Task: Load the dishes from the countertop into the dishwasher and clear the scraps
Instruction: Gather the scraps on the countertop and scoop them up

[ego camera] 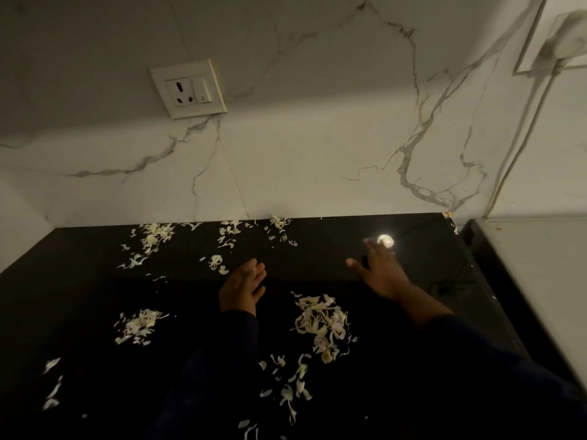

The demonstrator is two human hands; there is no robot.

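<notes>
- Head view, overall: you look down at a glossy black countertop (413, 268) that meets a white marble-veined wall (301, 138); a wall socket (188, 89) sits up on the left. No dishes and no dishwasher are in sight.
- Head view, the scraps: pale vegetable peelings lie in separate patches. The largest pile (320, 322) sits near you, between your two forearms. A smaller pile (136, 325) lies to the left, and a thin band (158, 236) runs along the wall edge, its long axis following the wall.
- Head view, your left hand (243, 287): it is open and empty, fingers loosely together, low over the counter near the middle. A few peelings (217, 263) lie just beyond its fingertips.
- Head view, your right hand (379, 268): it is spread wide, holding nothing, reaching toward the back right (beside a bright light reflection (385, 240)).
- Judgement: the largest pile lies behind both hands, towards your body and nearer your right forearm, so gathering it means drawing a hand back.
</notes>
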